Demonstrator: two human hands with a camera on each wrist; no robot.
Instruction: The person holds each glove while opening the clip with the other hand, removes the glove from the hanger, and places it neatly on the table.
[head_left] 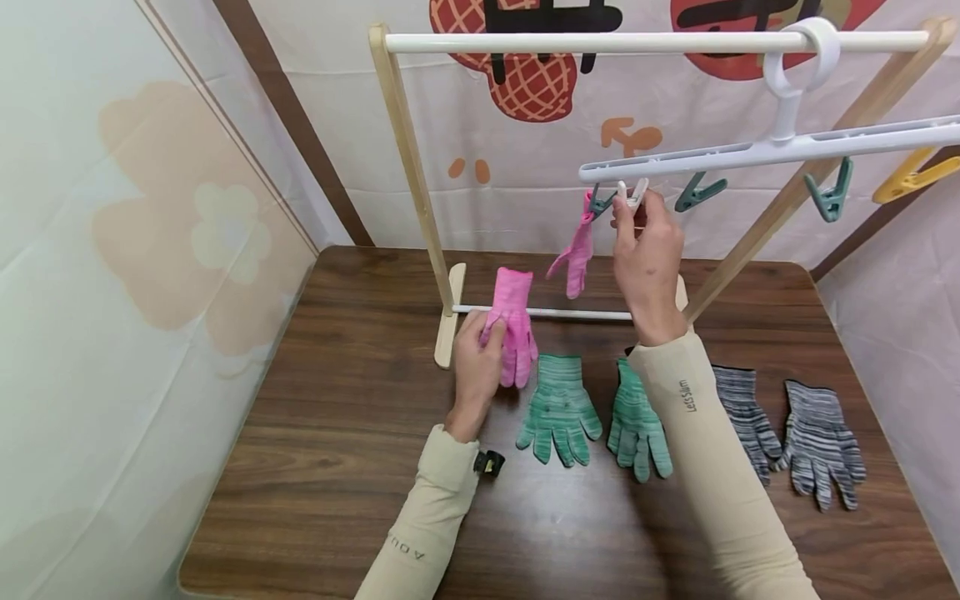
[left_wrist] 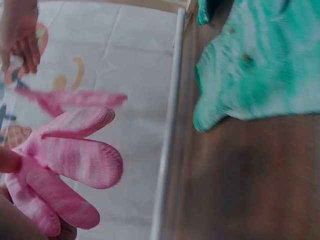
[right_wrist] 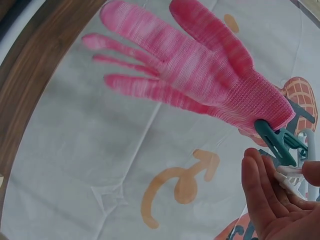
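Observation:
My left hand (head_left: pixel 477 360) pinches a pink knit glove (head_left: pixel 513 290) by its palm, cuff up and fingers down, over the table near the rack's lower bar. In the left wrist view the fingers of this glove (left_wrist: pixel 85 160) spread out past my thumb. Up at the hanger, my right hand (head_left: pixel 651 254) pinches a white clip (head_left: pixel 635 195) between thumb and fingers. Just left of it a second pink glove (head_left: pixel 577 257) hangs by its cuff from a dark green clip (right_wrist: pixel 278 144). Both clips are on the underside of the white hanger (head_left: pixel 690 160).
The hanger hooks over the top rod (head_left: pixel 585 43) of a wooden rack (head_left: pixel 412 167). Green clips (head_left: pixel 699 193) and a yellow clip (head_left: pixel 911 177) line it to the right. Green gloves (head_left: pixel 558 408) and grey striped gloves (head_left: pixel 819 437) lie on the brown table (head_left: pixel 337 417).

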